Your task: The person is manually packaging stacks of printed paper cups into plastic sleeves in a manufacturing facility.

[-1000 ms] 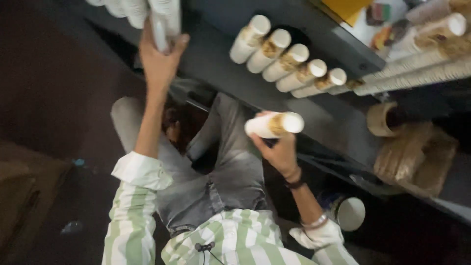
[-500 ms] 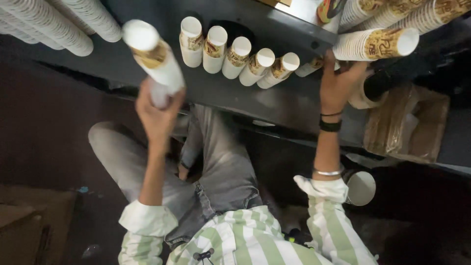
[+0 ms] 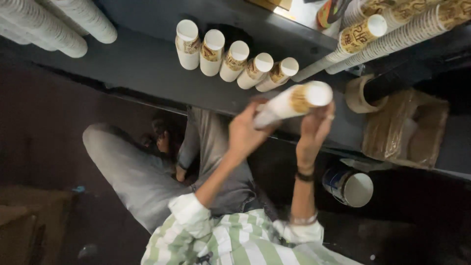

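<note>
Both hands are raised in front of a dark grey shelf (image 3: 147, 64) and share one thing: a stack of white paper cups with a brown printed band (image 3: 294, 100), held almost level, its open white mouth pointing right and slightly up. The left hand (image 3: 244, 133) is closed around the narrow left end of the stack, fingers wrapped from below and behind, so the stack runs out from it to the right. The right hand (image 3: 314, 128) grips the wide end from underneath, its fingertips curled up around the rim by the brown band. The stack therefore lies across the tops of both hands, bridging them, just in front of the shelf edge.

On the shelf above, a row of five short white paper cup stacks (image 3: 235, 61) stands side by side, well apart from the held stack. Long stacks of white cups (image 3: 59, 24) lie at the far left, and more long banded stacks (image 3: 392, 29) stretch away at the upper right. A roll of brown tape (image 3: 357, 94) sits just right of the right hand, beside a brown cardboard box wrapped in clear plastic (image 3: 407, 127). A blue and white tin (image 3: 348, 185) lies below the right wrist. The person wears a green and white striped shirt (image 3: 235, 240) and grey trousers (image 3: 132, 172).
</note>
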